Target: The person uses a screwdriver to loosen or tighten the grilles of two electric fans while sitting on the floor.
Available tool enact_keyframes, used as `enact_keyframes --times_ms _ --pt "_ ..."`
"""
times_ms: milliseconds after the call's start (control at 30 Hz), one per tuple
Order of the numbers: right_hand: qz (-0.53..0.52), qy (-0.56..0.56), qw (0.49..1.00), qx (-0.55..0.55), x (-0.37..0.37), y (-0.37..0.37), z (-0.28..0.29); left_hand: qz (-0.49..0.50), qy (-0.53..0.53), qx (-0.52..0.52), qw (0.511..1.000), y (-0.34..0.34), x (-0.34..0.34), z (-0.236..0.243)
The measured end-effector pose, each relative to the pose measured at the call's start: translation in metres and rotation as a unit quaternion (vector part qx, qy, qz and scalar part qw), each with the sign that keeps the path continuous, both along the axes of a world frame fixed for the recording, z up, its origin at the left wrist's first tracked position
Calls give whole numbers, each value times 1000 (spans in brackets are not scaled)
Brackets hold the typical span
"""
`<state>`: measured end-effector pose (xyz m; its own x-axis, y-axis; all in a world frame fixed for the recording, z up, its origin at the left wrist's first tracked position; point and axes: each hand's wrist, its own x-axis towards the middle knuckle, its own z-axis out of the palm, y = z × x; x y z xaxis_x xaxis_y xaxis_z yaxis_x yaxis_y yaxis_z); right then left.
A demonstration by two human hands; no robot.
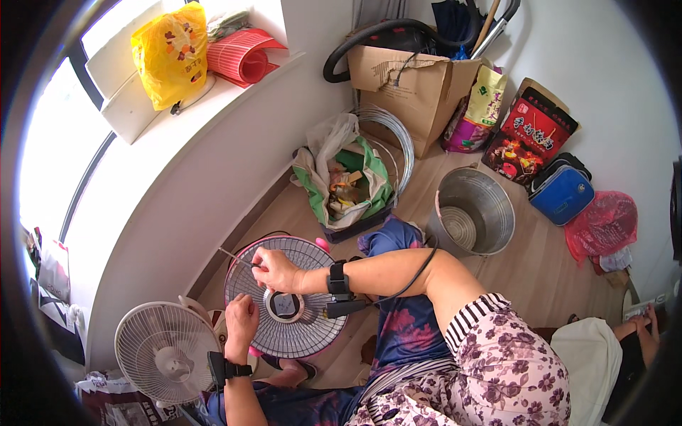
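A round electric fan (312, 334) with a dark wire grille, pink rim and grey square centre badge lies face up before me. Over its upper left part, my right hand (278, 271) is closed around what looks like a screwdriver (234, 257). The thin metal shaft points left past the rim, and the fingers cover most of the handle. My left hand (241, 323) is at the fan's left edge with curled fingers; what they hold, if anything, is hidden. A white fan (167, 348) stands just left of that hand. Black straps circle both wrists.
A metal bucket (472, 206) stands right of the fan. Beyond sit a green-and-white bag (305, 181) of odds and ends, coiled wire (405, 142) and a cardboard box (398, 85). A windowsill (234, 99) curves along the left. Another person's hand (645, 319) shows at the far right.
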<state>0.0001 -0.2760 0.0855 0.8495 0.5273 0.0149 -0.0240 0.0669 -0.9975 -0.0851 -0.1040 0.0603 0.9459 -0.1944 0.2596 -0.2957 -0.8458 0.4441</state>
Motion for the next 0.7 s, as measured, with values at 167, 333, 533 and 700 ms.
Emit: enact_keyframes --times_ms 167,333,533,700 --pt "3 2 1000 5 -1 0 -2 -7 -26 1 1000 -3 0 0" --pt "0 13 1000 -9 0 15 -6 16 -6 2 1000 5 -1 -3" --pt "8 11 1000 15 -5 7 -1 16 12 0 1000 2 -1 0" --pt "9 11 1000 0 -4 10 -3 23 19 0 1000 3 -2 -2"
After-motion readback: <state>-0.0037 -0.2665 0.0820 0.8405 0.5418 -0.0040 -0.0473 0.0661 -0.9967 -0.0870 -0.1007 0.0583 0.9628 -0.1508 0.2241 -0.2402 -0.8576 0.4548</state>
